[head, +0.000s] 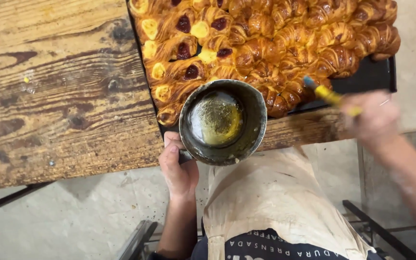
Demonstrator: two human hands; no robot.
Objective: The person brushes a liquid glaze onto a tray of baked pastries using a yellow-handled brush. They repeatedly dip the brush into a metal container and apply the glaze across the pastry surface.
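My left hand (178,166) grips the handle of a small dark metal pot (253,113) with yellowish glaze at its bottom, held over the table's near edge. My right hand (374,118), blurred by motion, holds a yellow-handled pastry brush (328,95) whose blue tip touches the browned pastries (285,43). The pastries fill a dark baking tray (369,77); those on the left have yellow and dark red fillings.
The tray lies on a worn wooden table (54,96). Below the edge are a pale stone floor (63,221), my beige apron (275,202) and dark metal rack bars (371,226) near my legs.
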